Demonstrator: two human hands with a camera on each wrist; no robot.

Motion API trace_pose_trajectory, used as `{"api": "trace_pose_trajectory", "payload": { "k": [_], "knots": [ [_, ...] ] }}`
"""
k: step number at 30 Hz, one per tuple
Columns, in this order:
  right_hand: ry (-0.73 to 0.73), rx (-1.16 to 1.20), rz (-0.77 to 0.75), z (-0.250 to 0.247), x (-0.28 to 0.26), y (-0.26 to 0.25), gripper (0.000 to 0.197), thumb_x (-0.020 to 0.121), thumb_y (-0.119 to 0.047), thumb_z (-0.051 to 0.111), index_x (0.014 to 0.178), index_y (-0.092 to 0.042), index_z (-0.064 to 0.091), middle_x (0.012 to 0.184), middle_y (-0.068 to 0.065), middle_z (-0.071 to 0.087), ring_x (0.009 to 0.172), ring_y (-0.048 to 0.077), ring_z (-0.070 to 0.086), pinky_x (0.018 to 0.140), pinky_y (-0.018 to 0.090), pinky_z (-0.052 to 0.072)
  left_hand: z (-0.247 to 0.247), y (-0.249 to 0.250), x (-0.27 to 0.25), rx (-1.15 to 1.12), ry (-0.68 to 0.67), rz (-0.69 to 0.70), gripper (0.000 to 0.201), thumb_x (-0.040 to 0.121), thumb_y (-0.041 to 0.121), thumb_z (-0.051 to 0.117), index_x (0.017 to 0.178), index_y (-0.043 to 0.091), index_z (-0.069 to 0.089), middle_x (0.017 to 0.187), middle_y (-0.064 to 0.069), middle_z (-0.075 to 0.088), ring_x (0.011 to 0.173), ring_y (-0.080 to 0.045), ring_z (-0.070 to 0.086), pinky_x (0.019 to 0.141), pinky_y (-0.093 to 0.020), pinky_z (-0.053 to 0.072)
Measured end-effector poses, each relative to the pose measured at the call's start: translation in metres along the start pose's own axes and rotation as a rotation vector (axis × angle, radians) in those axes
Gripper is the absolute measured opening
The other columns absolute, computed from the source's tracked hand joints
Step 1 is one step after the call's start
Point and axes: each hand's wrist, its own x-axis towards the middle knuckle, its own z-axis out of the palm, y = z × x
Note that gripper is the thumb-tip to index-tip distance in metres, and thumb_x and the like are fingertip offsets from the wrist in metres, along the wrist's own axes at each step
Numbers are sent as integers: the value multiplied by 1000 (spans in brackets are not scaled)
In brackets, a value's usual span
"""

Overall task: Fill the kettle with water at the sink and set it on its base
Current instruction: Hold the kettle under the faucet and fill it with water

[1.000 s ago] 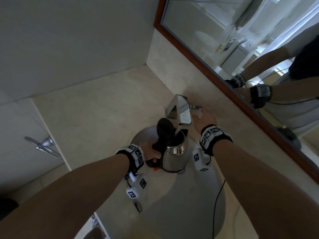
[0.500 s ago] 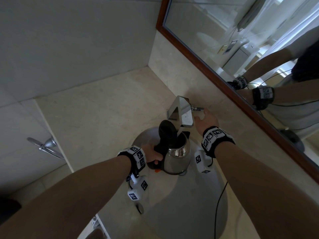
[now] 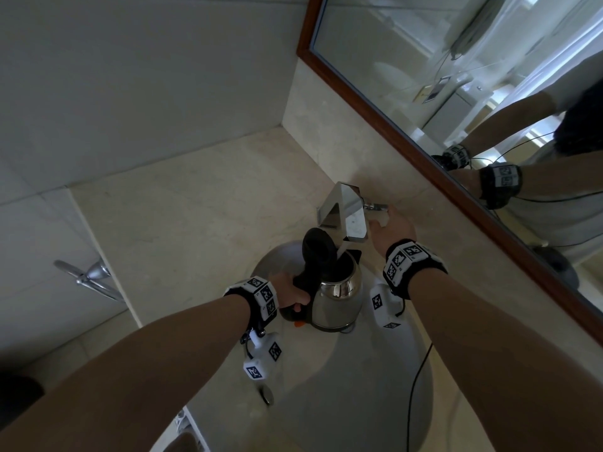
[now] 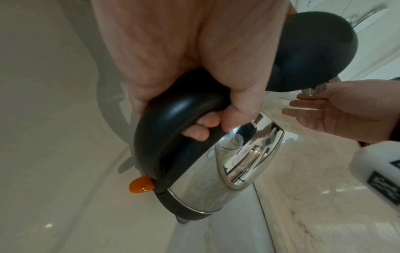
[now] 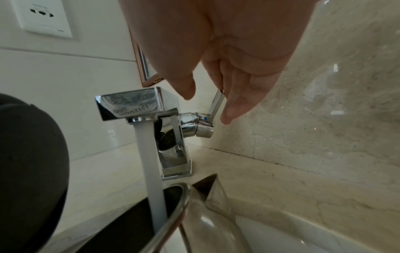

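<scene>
A steel kettle (image 3: 339, 298) with a black handle and an orange switch (image 4: 140, 185) hangs over the sink basin (image 3: 359, 386). Its black lid (image 3: 318, 247) stands open. My left hand (image 3: 288, 291) grips the handle (image 4: 173, 119). A chrome faucet (image 3: 342, 213) pours a white stream of water (image 5: 151, 162) into the kettle's mouth (image 5: 173, 214). My right hand (image 3: 390, 228) is at the faucet's side lever (image 5: 215, 104). Its straight fingers (image 5: 238, 95) touch the lever tip, and the thumb stays apart from it.
A wood-framed mirror (image 3: 456, 93) runs along the wall on the right. The marble countertop (image 3: 195, 207) stretches left of the sink. A chrome towel holder (image 3: 88, 278) sticks out at the left, and a wall socket (image 5: 43, 17) sits above the counter. A black cable (image 3: 414, 386) hangs under my right arm.
The view has shifted a little. The kettle stays under the running water, my left hand keeps its grip, and my right hand stays at the lever.
</scene>
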Motion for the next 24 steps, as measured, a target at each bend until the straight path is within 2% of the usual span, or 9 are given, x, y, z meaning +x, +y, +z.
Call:
{"api": "trace_pose_trajectory", "payload": {
  "k": [3, 8, 13, 19, 24],
  "knots": [
    [0, -1, 1, -1, 1, -1, 62, 95, -30, 50, 149, -7, 30, 151, 16, 39, 138, 32, 39, 111, 38, 34, 0, 0, 0, -4, 3, -1, 16, 60, 21, 63, 44, 20, 62, 63, -3, 67, 77, -20, 64, 92, -37, 55],
    [-1, -4, -3, -1, -1, -2, 63, 96, -29, 50, 150, -7, 27, 152, 16, 37, 139, 32, 37, 112, 37, 31, 0, 1, 1, -14, 1, -5, 21, 70, 15, 63, 49, 17, 61, 59, 1, 64, 75, -18, 62, 86, -30, 52],
    [-6, 2, -1, -2, -2, -3, 63, 96, -30, 51, 150, -7, 26, 152, 17, 36, 139, 32, 36, 113, 37, 31, 0, -1, 2, -23, 2, -10, 20, 69, 16, 64, 49, 17, 62, 61, -1, 65, 75, -18, 62, 89, -33, 53],
    [10, -7, -15, -3, -4, -3, 55, 96, -26, 50, 144, -4, 34, 147, 18, 42, 135, 33, 41, 108, 37, 35, 2, -3, 4, -42, 6, -5, 20, 69, 15, 65, 50, 15, 62, 62, -3, 64, 75, -18, 62, 89, -33, 54],
    [-8, -7, -6, -3, -3, -2, 63, 96, -30, 50, 150, -7, 26, 153, 16, 36, 140, 31, 35, 112, 37, 31, 1, -2, 5, -50, 2, 0, 19, 71, 13, 64, 52, 14, 61, 59, 0, 63, 69, -15, 60, 75, -24, 52]
  ]
}}
